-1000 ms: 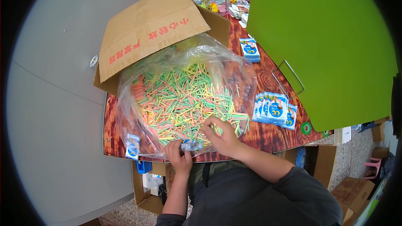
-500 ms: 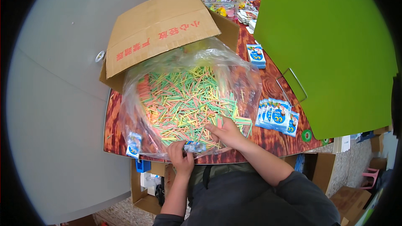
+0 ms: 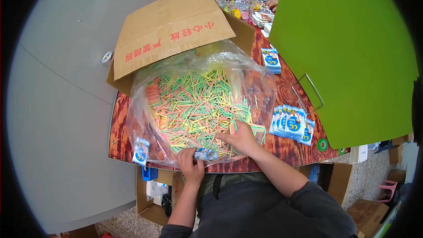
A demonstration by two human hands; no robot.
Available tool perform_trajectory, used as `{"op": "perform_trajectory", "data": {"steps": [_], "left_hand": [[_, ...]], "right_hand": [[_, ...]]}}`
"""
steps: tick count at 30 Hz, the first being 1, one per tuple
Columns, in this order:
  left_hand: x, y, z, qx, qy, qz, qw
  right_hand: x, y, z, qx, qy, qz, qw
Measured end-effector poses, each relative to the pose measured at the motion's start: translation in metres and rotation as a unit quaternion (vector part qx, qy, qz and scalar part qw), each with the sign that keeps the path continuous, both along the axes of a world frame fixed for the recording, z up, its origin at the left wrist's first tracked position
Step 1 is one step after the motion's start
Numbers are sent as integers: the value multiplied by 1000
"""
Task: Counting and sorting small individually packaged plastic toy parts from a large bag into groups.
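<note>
Many thin pastel sticks [image 3: 194,105], pink, yellow and green, lie heaped on a clear plastic bag [image 3: 141,92] spread over the table. Near the table's front edge, my left hand [image 3: 190,167] is closed around a small blue-and-white packet [image 3: 206,154], its silvery end pointing right. My right hand [image 3: 243,141] lies at the front right of the heap, thumb and fingers pinching a few upright sticks; the fingertips are partly hidden among them. Another packet [image 3: 141,151] rests on the bag's front left corner.
An open cardboard box [image 3: 172,26] stands behind the heap. On the right are fanned packets [image 3: 293,121], a packet stack [image 3: 271,59] and a large green board [image 3: 343,61] with a wire handle. Another person's hand [image 3: 272,4] shows at the back, near plastic tubs [image 3: 238,2].
My right hand has shifted slightly over the sticks, its thumb still toward them. The other person's hand has come into view at the back. My left hand keeps its packet.
</note>
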State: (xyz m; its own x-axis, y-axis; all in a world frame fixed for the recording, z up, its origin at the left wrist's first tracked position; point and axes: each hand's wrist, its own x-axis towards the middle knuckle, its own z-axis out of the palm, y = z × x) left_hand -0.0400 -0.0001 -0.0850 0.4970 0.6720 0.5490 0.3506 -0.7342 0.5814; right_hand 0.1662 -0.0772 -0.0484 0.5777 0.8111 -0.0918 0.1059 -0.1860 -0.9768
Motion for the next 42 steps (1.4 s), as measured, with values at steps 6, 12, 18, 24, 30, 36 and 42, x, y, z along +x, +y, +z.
{"op": "perform_trajectory", "data": {"steps": [6, 12, 18, 24, 30, 36, 42], "left_hand": [[1, 1, 2, 7, 2, 1, 1000], [1, 1, 1, 9, 1, -1, 1000], [2, 1, 4, -8, -6, -2, 1000], [12, -11, 32, -157, -69, -43, 984], [28, -24, 56, -179, -66, -98, 977], [27, -29, 56, -185, -63, -127, 973], [26, -31, 57, -188, -59, -139, 970]], "right_hand": [[4, -1, 6, -56, -68, 7, 996], [1, -2, 5, -54, 19, 11, 998], [0, -2, 18, 18, 119, 31, 992], [-11, -8, 51, 139, 225, 121, 957], [-16, -14, 79, 135, 298, 185, 927], [-15, -18, 69, 179, 286, 191, 922], [-12, -21, 74, 157, 329, 168, 916]]}}
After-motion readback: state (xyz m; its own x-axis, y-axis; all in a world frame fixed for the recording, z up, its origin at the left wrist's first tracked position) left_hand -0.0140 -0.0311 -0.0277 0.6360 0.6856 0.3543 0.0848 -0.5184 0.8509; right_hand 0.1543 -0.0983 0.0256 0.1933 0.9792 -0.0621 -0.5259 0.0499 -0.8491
